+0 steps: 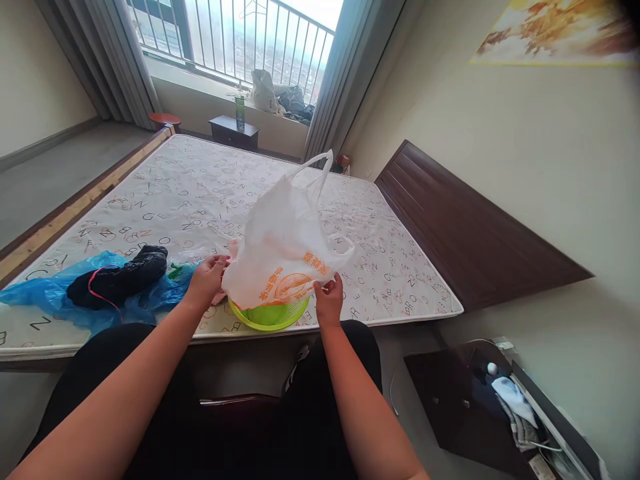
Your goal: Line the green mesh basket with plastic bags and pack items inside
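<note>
A white plastic bag with orange print and loop handles is spread between my hands, its handles pointing away from me. My left hand pinches its left edge, and my right hand pinches the lower right edge. Partly hidden beneath the bag, a lime-green plastic basket rests at the near edge of the mattress. Left of my left hand lie a blue plastic bag and a black bundle with a pink cord.
A dark headboard borders the mattress on the right. Nearer on that side stands a dark nightstand with cloths on it. Beyond the bed are a small cabinet holding a glass vase, and a red stool.
</note>
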A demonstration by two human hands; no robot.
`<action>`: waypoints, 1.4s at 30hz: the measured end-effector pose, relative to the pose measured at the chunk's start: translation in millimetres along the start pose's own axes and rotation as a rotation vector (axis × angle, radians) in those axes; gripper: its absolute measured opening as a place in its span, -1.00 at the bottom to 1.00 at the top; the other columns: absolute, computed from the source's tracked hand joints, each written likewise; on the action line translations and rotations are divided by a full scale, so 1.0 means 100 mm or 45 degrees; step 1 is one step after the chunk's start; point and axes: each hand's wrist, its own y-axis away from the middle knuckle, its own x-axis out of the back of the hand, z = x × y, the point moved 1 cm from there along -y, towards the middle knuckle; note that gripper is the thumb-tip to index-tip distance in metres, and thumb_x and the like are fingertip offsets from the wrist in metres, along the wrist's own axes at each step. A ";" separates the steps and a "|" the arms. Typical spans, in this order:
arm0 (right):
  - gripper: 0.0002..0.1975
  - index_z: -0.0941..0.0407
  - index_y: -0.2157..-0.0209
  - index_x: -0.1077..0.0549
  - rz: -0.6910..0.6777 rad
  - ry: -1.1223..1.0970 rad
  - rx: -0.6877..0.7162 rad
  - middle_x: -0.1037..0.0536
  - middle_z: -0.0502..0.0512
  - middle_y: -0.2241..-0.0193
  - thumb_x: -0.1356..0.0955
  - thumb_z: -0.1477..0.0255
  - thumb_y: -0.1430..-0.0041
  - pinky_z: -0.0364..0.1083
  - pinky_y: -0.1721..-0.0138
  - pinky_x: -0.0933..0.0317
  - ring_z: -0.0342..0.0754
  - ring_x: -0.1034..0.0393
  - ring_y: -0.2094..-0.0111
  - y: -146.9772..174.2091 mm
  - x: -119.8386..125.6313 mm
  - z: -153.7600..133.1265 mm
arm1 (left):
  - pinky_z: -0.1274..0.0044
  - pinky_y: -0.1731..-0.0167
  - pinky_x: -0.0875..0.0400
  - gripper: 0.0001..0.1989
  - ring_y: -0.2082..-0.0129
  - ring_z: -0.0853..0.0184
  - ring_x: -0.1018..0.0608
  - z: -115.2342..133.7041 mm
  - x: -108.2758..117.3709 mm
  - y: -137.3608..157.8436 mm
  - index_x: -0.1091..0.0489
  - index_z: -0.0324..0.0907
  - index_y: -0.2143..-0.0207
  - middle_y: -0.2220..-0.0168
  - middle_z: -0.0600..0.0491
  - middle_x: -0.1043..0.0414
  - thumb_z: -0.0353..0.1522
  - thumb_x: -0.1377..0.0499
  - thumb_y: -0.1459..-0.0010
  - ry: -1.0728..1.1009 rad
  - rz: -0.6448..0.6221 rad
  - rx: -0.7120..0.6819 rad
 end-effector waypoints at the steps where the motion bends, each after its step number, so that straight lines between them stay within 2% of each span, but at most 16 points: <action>1: -0.25 0.16 -0.31 -0.24 0.040 0.027 0.009 -0.59 0.08 0.18 -0.42 0.24 -0.13 -0.09 0.10 -0.40 -0.07 -0.49 0.19 -0.01 0.02 0.00 | 0.45 0.39 -0.53 -0.53 0.41 0.26 -0.60 -0.02 0.05 -0.03 -0.47 -0.21 0.20 0.32 -0.03 -0.57 0.03 -0.25 -0.13 -0.021 0.015 0.010; 4: -0.28 0.13 -0.29 -0.24 0.088 0.095 0.028 -0.56 0.09 0.16 -0.41 0.22 -0.14 -0.11 0.16 -0.39 -0.08 -0.46 0.23 0.00 0.04 0.00 | 0.40 0.26 -0.55 -0.46 0.29 0.21 -0.63 -0.05 0.14 -0.07 -0.47 -0.20 0.15 0.23 -0.09 -0.59 0.10 -0.12 -0.22 -0.154 -0.072 -0.104; 8: -0.29 0.11 -0.29 -0.23 -0.011 0.140 0.070 -0.55 0.14 0.07 -0.40 0.21 -0.15 -0.09 0.16 -0.41 -0.07 -0.46 0.21 0.07 -0.02 -0.01 | 0.31 -0.05 -0.47 -0.33 -0.03 0.07 -0.60 -0.06 0.08 0.02 -0.40 -0.16 -0.18 -0.04 -0.13 -0.58 0.09 -0.14 -0.23 -0.491 -0.332 -0.321; 10: -0.31 0.10 -0.28 -0.24 -0.055 0.179 0.098 -0.56 0.15 0.06 -0.39 0.22 -0.15 -0.07 0.12 -0.42 -0.06 -0.46 0.20 0.10 -0.04 -0.03 | 0.27 -0.14 -0.40 -0.24 -0.13 0.03 -0.55 -0.06 0.02 0.08 -0.27 -0.13 -0.34 -0.14 -0.13 -0.53 0.05 -0.20 -0.20 -0.688 -0.323 -0.372; 12: -0.33 0.10 -0.27 -0.25 -0.071 0.235 0.138 -0.55 0.15 0.06 -0.37 0.23 -0.16 -0.04 0.09 -0.42 -0.05 -0.46 0.20 0.11 -0.04 -0.05 | 0.25 -0.19 -0.36 -0.20 -0.17 0.01 -0.52 -0.06 -0.03 0.11 -0.22 -0.14 -0.38 -0.15 -0.14 -0.52 0.00 -0.24 -0.18 -0.851 -0.295 -0.386; 14: -0.36 0.09 -0.26 -0.27 -0.064 0.302 0.175 -0.54 0.16 0.04 -0.35 0.25 -0.15 -0.02 0.05 -0.41 -0.04 -0.46 0.19 0.11 -0.04 -0.06 | 0.26 -0.20 -0.35 -0.31 -0.15 0.02 -0.54 -0.08 -0.07 0.13 -0.34 -0.14 -0.30 -0.09 -0.12 -0.56 -0.06 -0.25 -0.19 -0.971 -0.351 -0.395; 16: -0.36 0.09 -0.26 -0.27 -0.053 0.362 0.185 -0.54 0.16 0.02 -0.34 0.27 -0.14 -0.02 0.03 -0.40 -0.03 -0.46 0.18 0.11 -0.03 -0.05 | 0.28 -0.21 -0.34 -0.52 -0.13 0.01 -0.54 -0.10 -0.10 0.14 -0.52 -0.12 -0.10 -0.04 -0.09 -0.59 -0.12 -0.27 -0.17 -1.075 -0.496 -0.464; 18: -0.34 0.10 -0.27 -0.26 -0.068 0.397 0.174 -0.54 0.16 0.04 -0.34 0.28 -0.12 -0.01 0.02 -0.40 -0.01 -0.47 0.15 0.10 -0.04 -0.02 | 0.28 -0.27 -0.29 -0.66 -0.19 -0.02 -0.49 -0.12 -0.12 0.16 -0.60 -0.11 0.09 -0.08 -0.09 -0.57 -0.15 -0.30 -0.14 -1.154 -0.595 -0.584; 19: -0.31 0.11 -0.29 -0.25 -0.084 0.406 0.166 -0.55 0.17 0.05 -0.35 0.29 -0.12 0.00 0.01 -0.39 0.01 -0.48 0.14 0.10 -0.04 -0.01 | 0.26 -0.31 -0.24 -0.68 -0.24 -0.05 -0.45 -0.12 -0.12 0.17 -0.62 -0.11 0.14 -0.13 -0.11 -0.54 -0.14 -0.32 -0.12 -1.185 -0.585 -0.635; 22: -0.28 0.13 -0.31 -0.23 -0.135 0.422 0.156 -0.56 0.17 0.06 -0.37 0.28 -0.12 0.03 -0.05 -0.35 0.05 -0.47 0.07 0.10 -0.06 0.02 | 0.22 -0.36 -0.17 -0.58 -0.35 -0.08 -0.32 -0.12 -0.11 0.19 -0.60 -0.16 0.07 -0.28 -0.17 -0.39 -0.09 -0.34 -0.12 -1.238 -0.401 -0.659; 25: -0.43 0.11 -0.21 -0.33 -0.163 0.430 0.204 -0.56 0.17 0.03 -0.36 0.25 -0.19 0.04 -0.12 -0.29 0.06 -0.45 0.00 0.10 -0.06 0.02 | 0.22 -0.34 -0.22 -0.54 -0.36 -0.03 -0.31 -0.12 -0.10 0.17 -0.57 -0.17 0.02 -0.33 -0.19 -0.33 -0.06 -0.29 -0.17 -1.252 -0.297 -0.548; 29: -0.74 0.09 0.08 -0.45 -0.253 0.535 0.280 -0.56 0.13 0.11 -0.31 0.30 -0.25 0.03 -0.09 -0.26 0.06 -0.41 0.03 0.09 -0.06 0.03 | 0.22 -0.37 -0.16 -0.76 -0.36 -0.02 -0.31 -0.15 -0.08 0.12 -0.60 -0.10 0.22 -0.30 -0.09 -0.37 -0.17 -0.28 -0.18 -1.343 -0.418 -0.536; 33: -0.94 0.10 0.30 -0.45 -0.477 0.907 0.298 -0.54 0.16 0.22 -0.36 0.44 -0.14 0.10 -0.08 -0.21 0.13 -0.38 0.04 0.09 -0.08 0.09 | 0.18 -0.40 -0.09 -0.79 -0.37 -0.07 -0.27 -0.17 -0.06 0.11 -0.61 -0.09 0.21 -0.31 -0.06 -0.37 -0.22 -0.31 -0.13 -1.413 -0.521 -0.590; 35: -0.90 0.11 0.29 -0.46 -0.539 1.040 0.342 -0.54 0.20 0.16 -0.40 0.48 -0.09 0.17 -0.16 -0.13 0.18 -0.36 -0.03 0.10 -0.09 0.10 | 0.17 -0.38 -0.11 -0.71 -0.37 -0.07 -0.27 -0.16 -0.06 0.12 -0.60 -0.08 0.13 -0.31 -0.07 -0.37 -0.16 -0.29 -0.16 -1.394 -0.482 -0.622; 38: -0.79 0.11 0.17 -0.48 -0.496 1.073 0.468 -0.52 0.24 0.03 -0.44 0.41 -0.13 0.25 -0.26 -0.02 0.22 -0.28 -0.15 0.10 -0.08 0.10 | 0.20 -0.32 -0.21 -0.63 -0.31 -0.03 -0.35 -0.13 -0.09 0.12 -0.56 -0.14 0.02 -0.24 -0.15 -0.42 -0.13 -0.17 -0.27 -1.344 -0.398 -0.655; 42: -0.75 0.09 0.09 -0.48 -0.374 0.920 0.476 -0.50 0.25 -0.05 -0.40 0.27 -0.25 0.22 -0.24 -0.08 0.18 -0.29 -0.17 0.08 -0.05 0.08 | 0.24 -0.23 -0.32 -0.65 -0.15 -0.05 -0.48 -0.18 -0.14 0.15 -0.58 -0.26 0.29 0.00 -0.27 -0.53 -0.21 -0.10 -0.31 -1.525 -0.483 -0.544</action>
